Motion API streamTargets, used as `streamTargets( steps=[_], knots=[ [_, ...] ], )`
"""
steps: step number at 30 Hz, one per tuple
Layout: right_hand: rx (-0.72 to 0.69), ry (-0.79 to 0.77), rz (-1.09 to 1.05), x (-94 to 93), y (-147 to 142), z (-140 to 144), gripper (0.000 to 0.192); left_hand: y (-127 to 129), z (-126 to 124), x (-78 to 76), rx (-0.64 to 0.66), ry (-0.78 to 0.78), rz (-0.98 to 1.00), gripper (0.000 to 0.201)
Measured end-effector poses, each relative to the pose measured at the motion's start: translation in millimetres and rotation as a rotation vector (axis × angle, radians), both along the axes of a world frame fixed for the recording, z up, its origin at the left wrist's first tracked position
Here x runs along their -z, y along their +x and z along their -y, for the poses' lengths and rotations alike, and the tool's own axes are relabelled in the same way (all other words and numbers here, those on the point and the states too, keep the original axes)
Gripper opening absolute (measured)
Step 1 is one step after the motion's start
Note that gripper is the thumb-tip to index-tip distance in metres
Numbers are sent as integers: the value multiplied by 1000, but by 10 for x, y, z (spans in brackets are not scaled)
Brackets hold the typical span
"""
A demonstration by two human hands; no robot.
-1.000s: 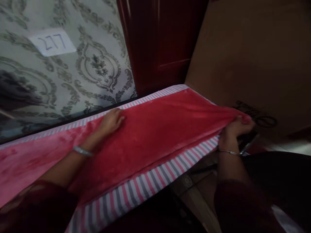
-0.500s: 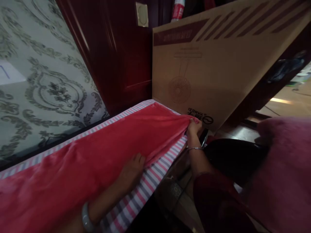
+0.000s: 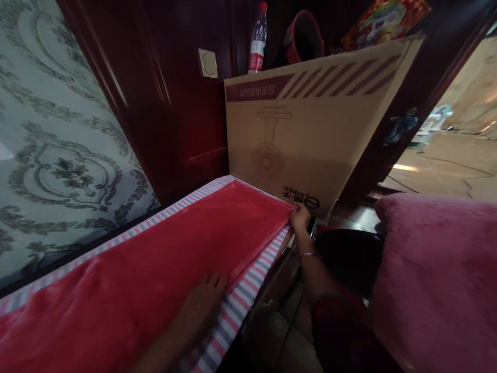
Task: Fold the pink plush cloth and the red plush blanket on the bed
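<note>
A red plush blanket (image 3: pixel 166 259) lies spread along a narrow surface covered by a pink, grey and white striped sheet (image 3: pixel 236 305). My left hand (image 3: pixel 202 303) rests flat on the blanket's near edge, fingers apart. My right hand (image 3: pixel 300 216) pinches the blanket's far corner, close to the bottom of a large cardboard box (image 3: pixel 310 129). A thin bangle sits on my right wrist.
The cardboard box, printed with a fan drawing, leans against dark red wooden panelling (image 3: pixel 174 93). A plastic bottle (image 3: pixel 257 39) stands behind it. A pink fluffy cushion (image 3: pixel 435 274) fills the right side. Patterned wallpaper (image 3: pixel 58 155) is on the left. A wooden floor (image 3: pixel 442 166) shows at far right.
The view swung up and right, bringing the box top, the bottle and the pink cushion into sight. My left hand slid from the blanket's far side to its near edge; the corner now lies flatter.
</note>
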State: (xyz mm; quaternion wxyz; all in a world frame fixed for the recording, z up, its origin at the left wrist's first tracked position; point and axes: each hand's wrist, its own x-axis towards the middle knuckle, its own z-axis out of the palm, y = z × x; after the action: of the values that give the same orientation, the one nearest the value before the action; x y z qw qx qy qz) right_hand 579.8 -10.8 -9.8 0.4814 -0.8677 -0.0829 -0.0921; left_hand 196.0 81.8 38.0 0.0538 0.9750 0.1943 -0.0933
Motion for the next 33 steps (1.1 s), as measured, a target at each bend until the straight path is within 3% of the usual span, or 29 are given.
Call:
streamTargets(
  steps=[4,6,8,10,12,15,19,24,28,31,33],
  knots=[
    [7,-40,88,-113,-164,-4,45,-15,-191,-115,88,-185,146,43],
    [-42,-52,214,-206,-308,-89,48,44,-326,-178,81,-192,212,41],
    [-200,-102,365,-293,-463,-226,50,129,-439,-203,82,-102,251,48],
    [-400,-257,394,-343,-590,-371,52,200,-513,-159,126,-22,223,57],
    [-521,-439,271,-347,-652,-479,53,227,-554,-43,168,10,172,61],
    [-534,-564,90,-339,-590,-583,42,194,-602,186,195,35,183,59],
    [-494,-547,36,-489,-331,-876,33,127,-676,380,248,88,272,65],
    [-506,-491,38,-710,-42,-1580,35,130,-812,593,341,174,356,75],
    [-520,-499,-14,-669,161,-1980,36,230,-981,1049,407,348,466,84],
    [-531,-503,-51,-601,320,-2184,35,293,-1029,1395,407,501,594,70],
    [-537,-503,-75,-569,408,-2318,33,306,-985,1528,331,537,640,61]
  ],
)
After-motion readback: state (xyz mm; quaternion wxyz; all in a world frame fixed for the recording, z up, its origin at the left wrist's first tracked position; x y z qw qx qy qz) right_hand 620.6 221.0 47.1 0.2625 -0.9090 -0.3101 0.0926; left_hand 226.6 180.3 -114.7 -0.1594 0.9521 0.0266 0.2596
